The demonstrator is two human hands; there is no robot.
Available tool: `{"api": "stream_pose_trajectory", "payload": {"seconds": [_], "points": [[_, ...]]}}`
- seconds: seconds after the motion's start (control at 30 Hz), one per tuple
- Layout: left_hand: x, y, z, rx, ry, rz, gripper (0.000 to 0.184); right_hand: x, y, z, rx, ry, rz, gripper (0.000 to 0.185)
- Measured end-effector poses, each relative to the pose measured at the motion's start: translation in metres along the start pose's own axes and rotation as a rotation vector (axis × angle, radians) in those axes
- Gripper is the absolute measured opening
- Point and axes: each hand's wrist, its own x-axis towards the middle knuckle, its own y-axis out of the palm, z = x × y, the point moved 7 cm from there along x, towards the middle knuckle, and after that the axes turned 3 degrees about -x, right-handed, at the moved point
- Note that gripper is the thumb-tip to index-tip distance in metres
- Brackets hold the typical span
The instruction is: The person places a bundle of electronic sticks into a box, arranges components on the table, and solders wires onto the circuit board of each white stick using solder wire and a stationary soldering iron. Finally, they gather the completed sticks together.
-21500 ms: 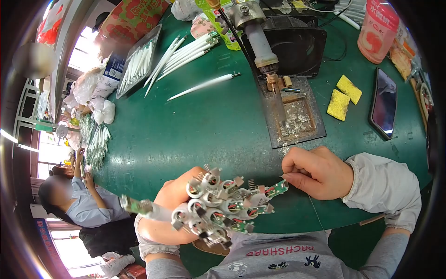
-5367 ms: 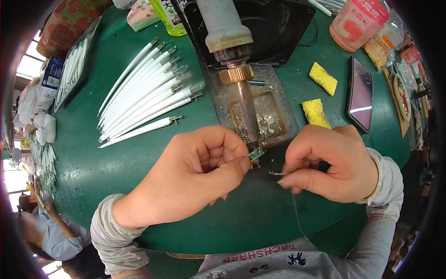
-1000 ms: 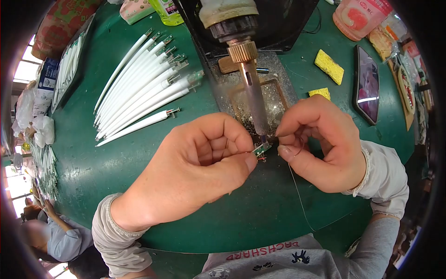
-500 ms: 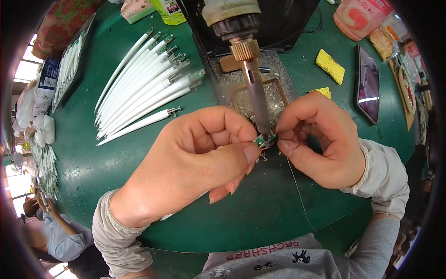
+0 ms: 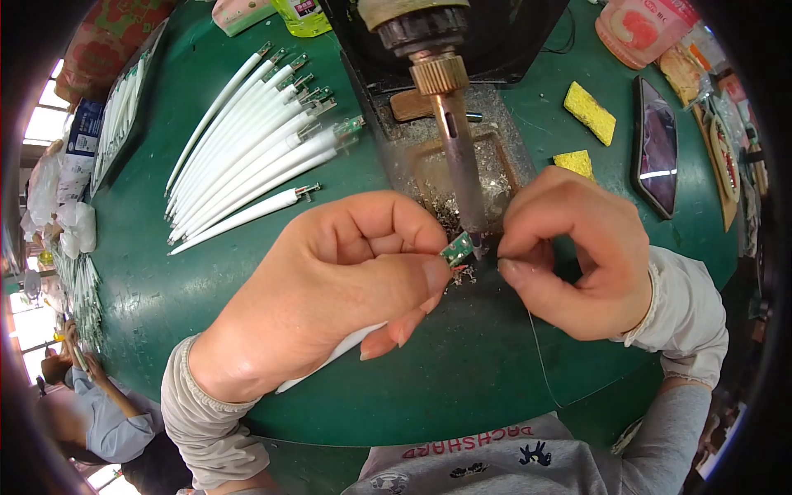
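Observation:
Between thumb and forefinger, my left hand (image 5: 346, 280) pinches a small green circuit board (image 5: 456, 248). A white tube (image 5: 330, 360) shows beneath the same hand; how it joins the board is hidden. The soldering iron (image 5: 464, 181) points down from a mount, its tip right beside the board's right end; I cannot tell whether they touch. My right hand (image 5: 577, 260) is closed in a pinch just right of the tip, with a thin solder wire (image 5: 540, 355) trailing below it.
Several white tubes (image 5: 247, 157) with small boards on their ends lie fanned out at left. Behind the iron is a tray (image 5: 499, 107) with solder bits. Yellow sponges (image 5: 590, 114), a phone (image 5: 656, 148) and a pink tub (image 5: 643, 33) sit at right. Another person (image 5: 115, 412) works at far left.
The board has shifted slightly left and tilted up against the iron tip's side. My right hand has drawn a little to the right, away from the tip.

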Motion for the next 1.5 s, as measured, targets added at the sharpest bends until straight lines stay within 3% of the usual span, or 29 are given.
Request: {"api": "stream_pose_trajectory", "payload": {"seconds": [0.17,0.57,1.2,1.5], "points": [[-0.001,0.006,0.007,0.020,-0.086,0.043,0.014,-0.006,-0.002,0.023,-0.209,-0.387,-0.195,0.026],[-0.006,0.016,0.012,0.098,-0.195,0.078,0.012,-0.017,0.005,0.039,-0.375,-0.714,-0.232,0.027],[-0.005,0.014,0.009,0.144,-0.019,0.083,0.019,-0.018,0.009,0.042,-0.576,-0.681,-0.233,0.030],[-0.007,0.013,0.006,0.368,0.085,0.093,0.016,-0.001,0.005,0.021,-0.246,-0.233,-0.109,0.013]]}}
